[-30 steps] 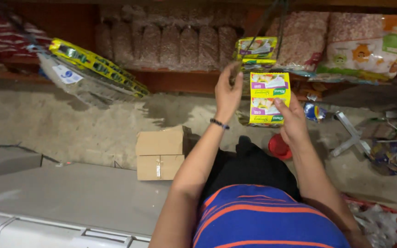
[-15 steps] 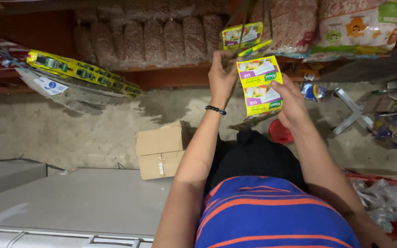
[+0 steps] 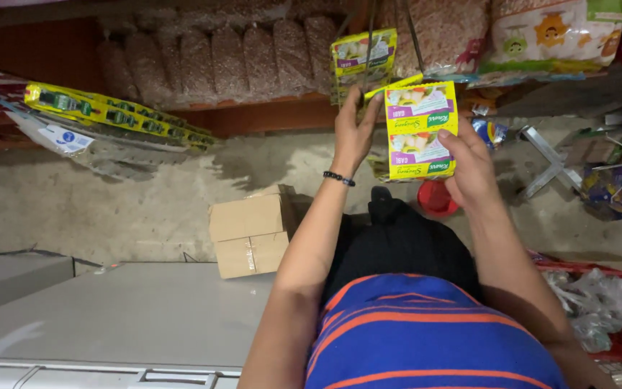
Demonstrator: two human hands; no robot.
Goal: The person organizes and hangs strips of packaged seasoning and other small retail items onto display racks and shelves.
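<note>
My right hand (image 3: 469,162) grips the lower right edge of a strip of yellow sachets (image 3: 420,130) with purple and green labels. My left hand (image 3: 354,130) is raised at the strip's upper left corner, fingers touching where it hangs from thin wires (image 3: 368,36). Another yellow sachet strip (image 3: 361,61) hangs just behind, up and to the left. My striped blue and orange shirt (image 3: 433,338) fills the lower middle.
Clear bags of brown nuts (image 3: 217,61) line a wooden shelf. Hanging strips of yellow-green packets (image 3: 109,112) are at left. A cardboard box (image 3: 250,234) sits on the concrete floor, a grey counter (image 3: 109,317) lies below, and a red crate with plastic bags (image 3: 592,302) is at right.
Both hands have lifted the yellow sachet strip higher toward the hanging wires, and my left hand has moved to its top corner. The view has tilted slightly.
</note>
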